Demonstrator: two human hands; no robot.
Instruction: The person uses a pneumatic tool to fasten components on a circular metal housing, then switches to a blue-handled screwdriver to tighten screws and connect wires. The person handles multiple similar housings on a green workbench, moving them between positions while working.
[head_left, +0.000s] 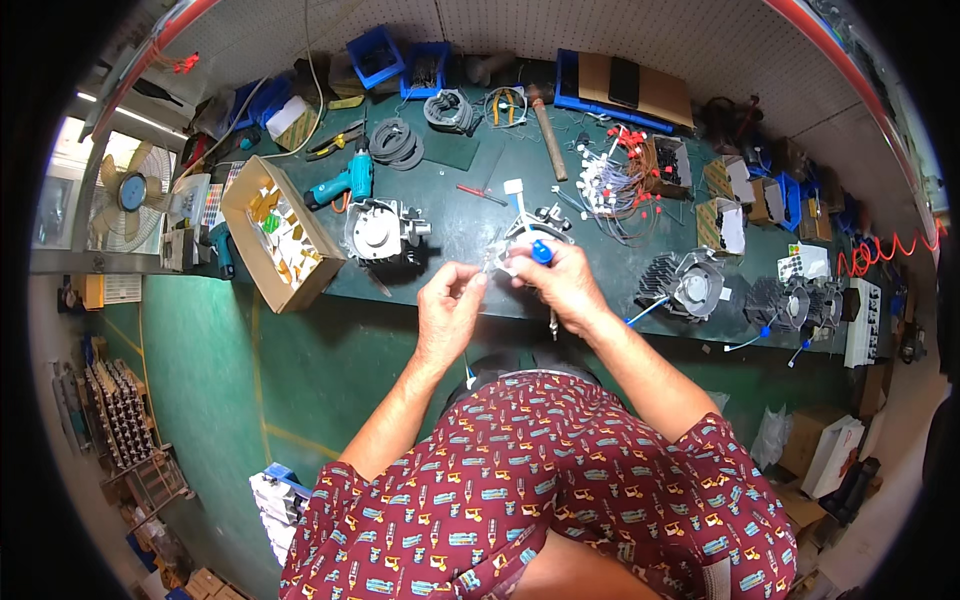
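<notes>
At the bench's front edge my two hands are close together. My left hand (pixel 450 305) is closed in a pinch on thin pale wires (pixel 487 266); a loose wire end (pixel 469 376) hangs below it. My right hand (pixel 566 286) is closed too, its thumb and index finger near the same wires. Against its fingers sits a round blue piece (pixel 542 252), and a thin metal tip shows below the palm. What the right fingers grip is hidden. Just beyond, a metal motor housing (pixel 548 222) is partly covered by the hands; a white connector (pixel 514 187) rises from it.
Left on the bench are another motor housing (pixel 374 235), a teal power drill (pixel 345 184) and a carton of small parts (pixel 283 282). A hammer (pixel 548 137) lies farther back. Wire harnesses (pixel 612 185) and finned housings (pixel 690 288) are to the right.
</notes>
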